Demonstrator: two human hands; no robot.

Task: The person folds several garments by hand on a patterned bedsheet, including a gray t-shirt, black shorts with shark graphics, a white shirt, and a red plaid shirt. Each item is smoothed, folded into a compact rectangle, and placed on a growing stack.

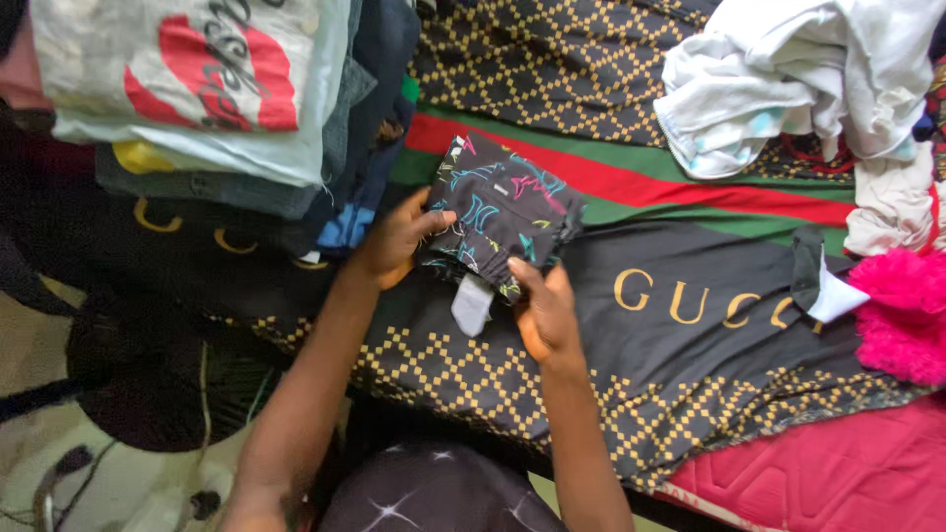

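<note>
A folded black garment [503,212] with coloured marks is held above the patterned bed cover [690,355]. It is gripped at its left edge by the left hand [394,241] and pinched at its lower edge by the right hand [545,310]. A stack of folded clothes [227,108] is seen just beside the left hand, and white clothes [788,79] are lying well apart.

A black folded garment [503,212] patterned with pink, teal and yellow strokes is seen. At its three o'clock, a black bedspread [680,374] is marked with gold diamonds and red and green stripes. At one o'clock, white clothes [788,79] are heaped; a pink fluffy item [902,315] is at four o'clock.
</note>
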